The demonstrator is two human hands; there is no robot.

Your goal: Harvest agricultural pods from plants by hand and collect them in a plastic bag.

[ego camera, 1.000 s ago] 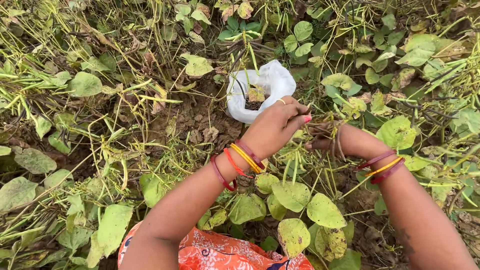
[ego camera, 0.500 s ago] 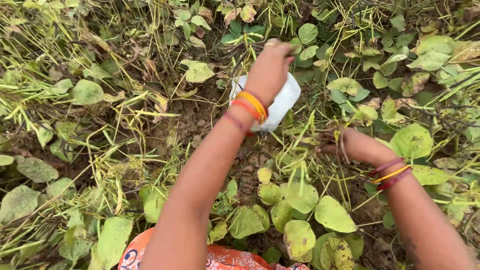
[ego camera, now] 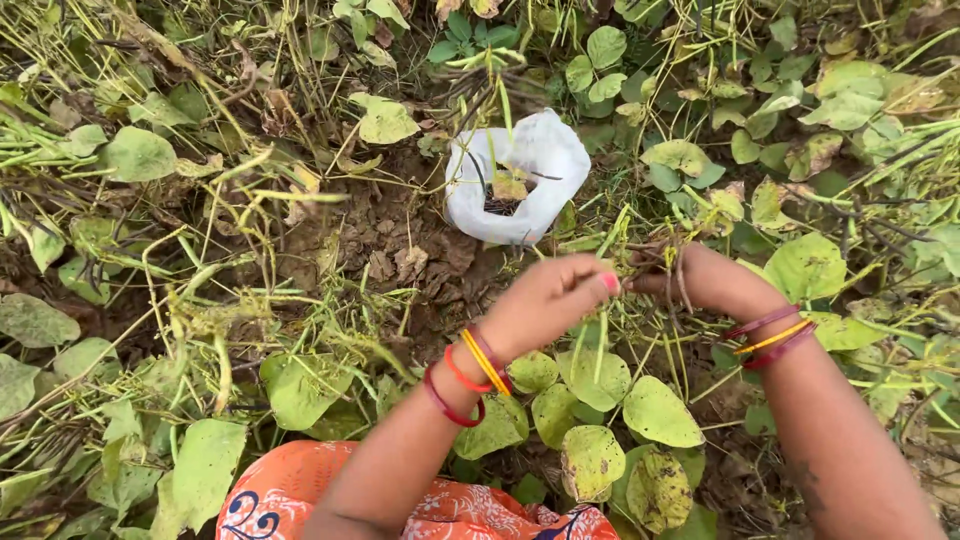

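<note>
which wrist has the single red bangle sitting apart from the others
The left wrist: one red bangle sits further up the forearm. The right wrist's bangles stay bunched together.

One white bag [ego camera: 530, 170] (two hands [ego camera: 548, 300])

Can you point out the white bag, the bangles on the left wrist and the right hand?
white bag [ego camera: 555, 150], head view, on its right wall.
bangles [ego camera: 470, 375], head view, on the red one.
right hand [ego camera: 705, 280], head view, on its back.
</note>
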